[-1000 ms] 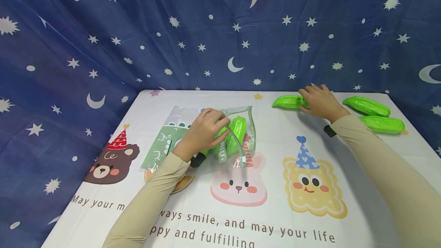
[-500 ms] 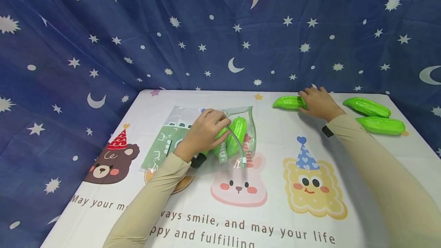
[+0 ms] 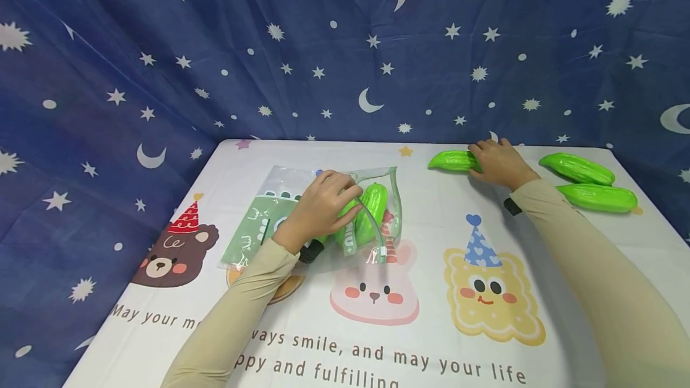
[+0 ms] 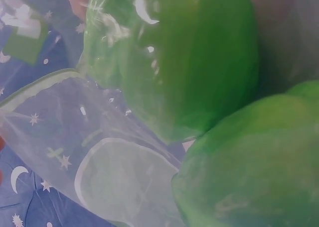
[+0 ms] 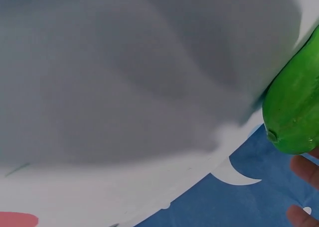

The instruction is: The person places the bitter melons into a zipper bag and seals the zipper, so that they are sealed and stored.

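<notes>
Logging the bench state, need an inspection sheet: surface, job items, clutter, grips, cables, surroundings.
Surface: white printed tablecloth, with cartoon figures and lettering.
Job items: clear zip bag, mouth open to the right, at least two green vegetables inside; outside it, a lone vegetable near the back edge and a side-by-side pair at far right.
Clutter: nothing seen.
Grips: bare hands; left grip pinches the bag's mouth edge; right grip is at the lone vegetable's right end, firmness of hold unclear.
Cables: nothing seen.
Surroundings: blue moon-and-star cloth behind and left.
</notes>
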Demonstrator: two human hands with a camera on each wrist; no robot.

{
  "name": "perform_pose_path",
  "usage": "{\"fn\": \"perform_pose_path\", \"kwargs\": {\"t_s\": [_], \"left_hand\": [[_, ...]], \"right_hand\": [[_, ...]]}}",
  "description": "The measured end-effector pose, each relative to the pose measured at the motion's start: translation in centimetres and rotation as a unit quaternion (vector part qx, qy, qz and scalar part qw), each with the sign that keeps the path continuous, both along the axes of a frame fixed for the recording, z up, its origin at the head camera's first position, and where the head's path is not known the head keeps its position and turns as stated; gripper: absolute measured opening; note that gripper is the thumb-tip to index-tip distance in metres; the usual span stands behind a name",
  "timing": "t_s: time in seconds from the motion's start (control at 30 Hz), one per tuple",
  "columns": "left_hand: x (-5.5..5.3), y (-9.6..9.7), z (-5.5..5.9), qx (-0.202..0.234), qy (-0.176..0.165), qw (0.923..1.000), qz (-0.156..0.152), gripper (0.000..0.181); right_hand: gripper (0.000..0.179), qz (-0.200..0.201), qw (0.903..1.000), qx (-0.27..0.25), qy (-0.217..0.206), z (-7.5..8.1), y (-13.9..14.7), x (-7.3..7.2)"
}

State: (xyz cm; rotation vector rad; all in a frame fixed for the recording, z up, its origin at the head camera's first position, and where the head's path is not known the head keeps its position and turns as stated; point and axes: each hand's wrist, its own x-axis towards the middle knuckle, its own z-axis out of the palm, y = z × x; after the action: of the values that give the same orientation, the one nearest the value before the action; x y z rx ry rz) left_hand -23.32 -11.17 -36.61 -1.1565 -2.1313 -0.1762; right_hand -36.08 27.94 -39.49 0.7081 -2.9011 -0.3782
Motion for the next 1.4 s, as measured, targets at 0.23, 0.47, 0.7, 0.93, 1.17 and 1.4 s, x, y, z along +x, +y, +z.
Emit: {"fn": "perform_pose_path", "kwargs": {"t_s": [0.23,0.47,0.7,0.93,1.17,1.4], "left_hand": [[0.0,0.1,0.0,-0.001,-0.001,1.0,0.001,0.013],[-0.1,0.0,0.1,-0.001,-0.001,1.0,-0.003,0.013],[-0.1,0.0,0.1,-0.003,-0.002,1.0,0.0,0.014],[0.0,0.1,0.2,-0.002,-0.005,1.0,0.001,0.013],[0.0,0.1,0.1,-0.004,-0.006,1.0,0.001,0.014],[-0.1,0.1,-0.1,-0.004,-0.003,1.0,0.0,0.014]], "right_hand": [[0.052,0.004,1.0,-0.008,0.004,-0.2,0.2,0.0],[0.048,0.009,0.9998,-0.019,0.007,0.0,0.2,0.3],[0.047,0.022,0.9992,-0.026,0.02,0.1,0.2,0.6],[0.047,0.039,0.9982,-0.034,0.028,0.2,0.3,1.0],[0.047,0.059,0.9967,-0.034,0.044,-0.3,0.8,1.0],[0.051,0.07,0.9956,-0.033,0.054,-0.6,1.1,0.9]]}}
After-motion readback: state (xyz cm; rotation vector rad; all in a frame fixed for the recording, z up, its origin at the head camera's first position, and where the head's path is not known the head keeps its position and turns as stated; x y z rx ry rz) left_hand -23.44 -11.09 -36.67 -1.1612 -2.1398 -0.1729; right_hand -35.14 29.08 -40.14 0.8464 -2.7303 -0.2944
